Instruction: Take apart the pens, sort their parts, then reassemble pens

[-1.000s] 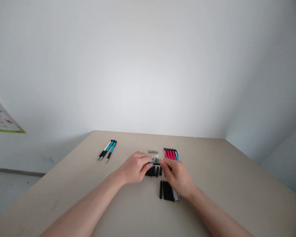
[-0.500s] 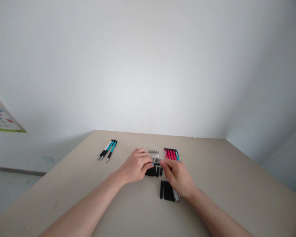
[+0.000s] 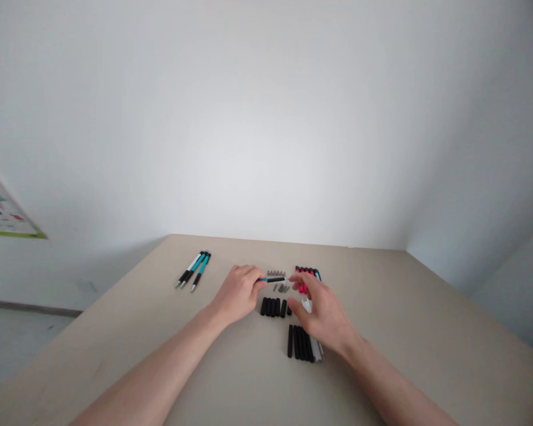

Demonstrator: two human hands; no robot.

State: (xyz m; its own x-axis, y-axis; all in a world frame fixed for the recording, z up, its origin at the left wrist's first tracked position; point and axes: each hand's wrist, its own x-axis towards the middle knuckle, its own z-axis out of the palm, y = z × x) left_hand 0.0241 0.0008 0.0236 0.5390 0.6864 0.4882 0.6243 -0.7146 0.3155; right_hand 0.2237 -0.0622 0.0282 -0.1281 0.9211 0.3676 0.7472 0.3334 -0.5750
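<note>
My left hand (image 3: 237,293) is closed around a partly built teal and black pen (image 3: 273,280), held level above the table. My right hand (image 3: 322,310) hovers just right of the pen's tip, with fingers spread and its forefinger near the tip. Below the pen lie small metal tips and springs (image 3: 279,281). A row of short black grip sleeves (image 3: 273,306) lies in front of them. Longer black barrels (image 3: 298,342) lie under my right wrist. Pink and teal pen barrels (image 3: 307,272) lie behind my right fingers, partly hidden.
Three finished teal, white and black pens (image 3: 194,269) lie at the left of the beige table (image 3: 160,331). White walls stand behind the table. A poster (image 3: 0,216) hangs low at the far left.
My left hand has lifted the pen up and away from the black sleeves. My right hand has let go, opened its fingers and drawn slightly back.
</note>
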